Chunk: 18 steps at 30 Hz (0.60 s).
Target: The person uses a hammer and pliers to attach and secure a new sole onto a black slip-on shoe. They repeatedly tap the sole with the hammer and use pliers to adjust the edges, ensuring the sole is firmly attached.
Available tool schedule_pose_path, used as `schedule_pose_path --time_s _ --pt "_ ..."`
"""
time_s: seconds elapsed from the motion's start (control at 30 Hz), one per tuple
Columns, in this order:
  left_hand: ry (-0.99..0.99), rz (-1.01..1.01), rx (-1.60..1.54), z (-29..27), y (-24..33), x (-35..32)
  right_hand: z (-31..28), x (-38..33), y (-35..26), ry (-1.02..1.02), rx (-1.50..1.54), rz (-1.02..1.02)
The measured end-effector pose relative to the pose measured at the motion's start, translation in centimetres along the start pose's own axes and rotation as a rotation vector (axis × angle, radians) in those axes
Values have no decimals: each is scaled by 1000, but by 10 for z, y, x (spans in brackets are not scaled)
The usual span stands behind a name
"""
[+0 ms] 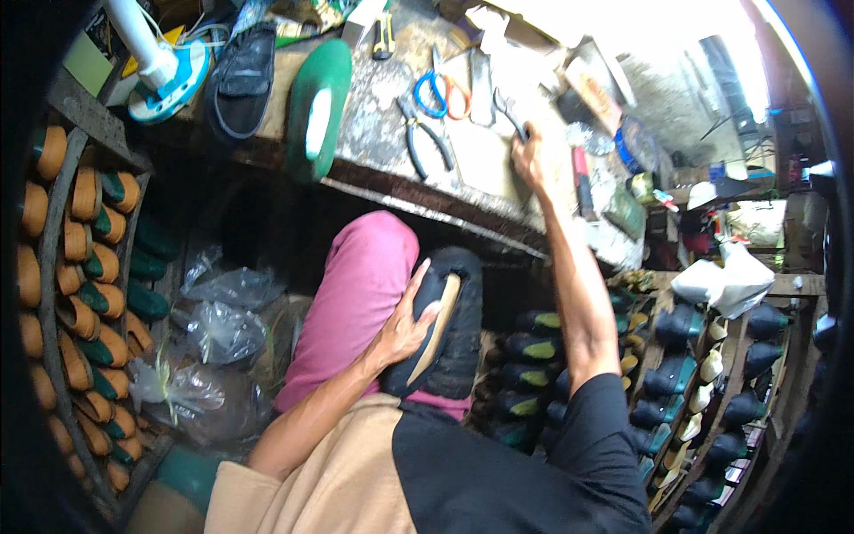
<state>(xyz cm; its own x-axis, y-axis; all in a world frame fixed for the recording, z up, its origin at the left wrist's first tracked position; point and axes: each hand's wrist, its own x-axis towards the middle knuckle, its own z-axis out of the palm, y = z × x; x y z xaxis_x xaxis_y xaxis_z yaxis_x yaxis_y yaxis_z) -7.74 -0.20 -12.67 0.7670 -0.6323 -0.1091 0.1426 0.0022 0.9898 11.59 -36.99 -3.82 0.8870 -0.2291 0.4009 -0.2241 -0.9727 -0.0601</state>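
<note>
On my lap rests a dark shoe upper [416, 358] with a tan strip of sole [436, 334] facing up. My left hand [405, 331] is wrapped round its side, thumb and fingers pressed on it. Over the workbench [378, 98], my right arm stretches forward. My right hand [529, 158] is closed round the handle of a dark metal hand tool [505, 109] with a forked head, pincer-like, lying on the bench top. To its left lie pliers [425, 138] with dark handles, scissors [431, 96] with blue and orange loops, and a flat blade [481, 87].
A green shoe last [318, 111], a black sandal [245, 82] and a lamp base [171, 87] line the bench's left. A red-handled tool [582, 182] lies right of my hand. Racks of orange-brown shoe forms [84, 240] and dark shoes [676, 325] flank me; plastic bags [222, 334] sit left.
</note>
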Motion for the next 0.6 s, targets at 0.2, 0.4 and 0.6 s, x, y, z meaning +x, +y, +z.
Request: schedule_pose_path --time_s 0.2,0.4,0.6 --pt "12 -5 40 3 2 -1 -34 -25 -37 -86 43 -15" --pt "-3 -37 49 1 10 -1 -108 -190 -115 -401 759 245" --pt "-78 -42 49 8 19 -10 -117 -266 -129 -731 1109 825"
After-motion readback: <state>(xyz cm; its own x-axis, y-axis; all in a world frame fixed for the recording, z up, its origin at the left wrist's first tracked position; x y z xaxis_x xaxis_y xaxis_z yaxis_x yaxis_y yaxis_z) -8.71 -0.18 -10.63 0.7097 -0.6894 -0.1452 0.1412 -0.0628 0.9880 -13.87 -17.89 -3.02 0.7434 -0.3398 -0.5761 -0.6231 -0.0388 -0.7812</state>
